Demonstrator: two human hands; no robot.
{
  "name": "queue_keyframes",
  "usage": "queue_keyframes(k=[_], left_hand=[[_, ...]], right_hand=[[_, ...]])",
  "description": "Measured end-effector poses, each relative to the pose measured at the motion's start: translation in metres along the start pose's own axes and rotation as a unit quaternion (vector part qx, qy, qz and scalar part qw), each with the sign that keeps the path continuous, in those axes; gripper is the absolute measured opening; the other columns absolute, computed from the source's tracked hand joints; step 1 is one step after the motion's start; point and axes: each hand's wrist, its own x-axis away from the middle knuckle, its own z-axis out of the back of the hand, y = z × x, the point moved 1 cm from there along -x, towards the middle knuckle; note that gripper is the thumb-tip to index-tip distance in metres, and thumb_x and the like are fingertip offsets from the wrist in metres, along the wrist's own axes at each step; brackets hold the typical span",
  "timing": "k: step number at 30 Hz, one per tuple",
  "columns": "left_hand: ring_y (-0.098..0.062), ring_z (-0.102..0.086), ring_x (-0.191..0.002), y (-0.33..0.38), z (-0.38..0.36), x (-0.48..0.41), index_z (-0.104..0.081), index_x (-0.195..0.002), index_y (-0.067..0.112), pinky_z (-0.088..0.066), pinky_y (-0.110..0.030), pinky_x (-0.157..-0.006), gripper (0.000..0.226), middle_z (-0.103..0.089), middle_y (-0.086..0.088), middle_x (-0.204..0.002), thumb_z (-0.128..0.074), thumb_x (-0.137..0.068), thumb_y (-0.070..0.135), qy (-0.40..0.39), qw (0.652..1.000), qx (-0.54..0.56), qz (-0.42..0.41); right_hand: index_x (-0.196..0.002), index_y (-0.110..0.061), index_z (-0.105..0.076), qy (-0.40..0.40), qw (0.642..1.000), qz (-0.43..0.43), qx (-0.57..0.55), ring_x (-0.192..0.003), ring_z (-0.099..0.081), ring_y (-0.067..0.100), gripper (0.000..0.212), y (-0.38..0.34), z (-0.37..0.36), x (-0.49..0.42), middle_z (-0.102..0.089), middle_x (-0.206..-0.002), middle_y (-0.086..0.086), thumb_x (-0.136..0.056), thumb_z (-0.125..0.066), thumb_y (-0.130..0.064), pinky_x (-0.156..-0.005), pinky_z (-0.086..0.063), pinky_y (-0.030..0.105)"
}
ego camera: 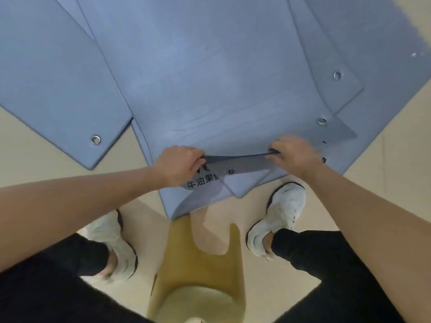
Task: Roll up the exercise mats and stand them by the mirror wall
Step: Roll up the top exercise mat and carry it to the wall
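Several blue-grey exercise mats lie overlapping on the beige floor. The middle mat [210, 89] stretches away from me, and its near edge is lifted a little off the mats beneath. My left hand [179, 164] grips that edge at its left end, fingers curled over it. My right hand [291, 155] grips the same edge at its right end. Under the lifted edge a lower mat [200, 197] with black printed characters and a metal eyelet [230, 170] shows. Another mat [46, 89] lies at the left, one more [333, 73] at the right.
My two white shoes [284, 213] stand on the beige floor [30, 155] just behind the mats' near edges. A yellowish cloth [200, 264] hangs from my front between my legs. Metal eyelets mark the mats' corners.
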Motion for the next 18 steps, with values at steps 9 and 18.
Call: queue_keyframes(k=[9,18], left_hand=[[-0.042,-0.049,-0.132,-0.024,0.103,0.009,-0.043,-0.152,0.015,-0.039,-0.054,-0.108,0.062,-0.051,-0.017,-0.149,-0.060,-0.092,0.011,0.299,0.941,-0.119,0.108],[-0.041,0.003,-0.157,0.001,0.093,0.020,0.001,-0.164,0.015,-0.007,-0.061,-0.125,0.139,0.007,-0.019,-0.171,-0.076,-0.066,0.078,0.249,0.934,-0.225,0.123]], right_hand=[[-0.094,-0.016,-0.067,0.079,0.996,-0.048,0.010,-0.093,-0.062,0.033,0.042,-0.074,0.149,-0.097,-0.068,-0.094,0.008,-0.097,-0.058,-0.057,-0.068,-0.037,0.037],[-0.089,-0.020,-0.063,0.126,0.989,-0.079,-0.007,-0.086,-0.061,0.027,0.042,-0.099,0.194,-0.067,-0.065,-0.088,0.003,-0.097,-0.056,-0.060,-0.069,-0.038,0.035]])
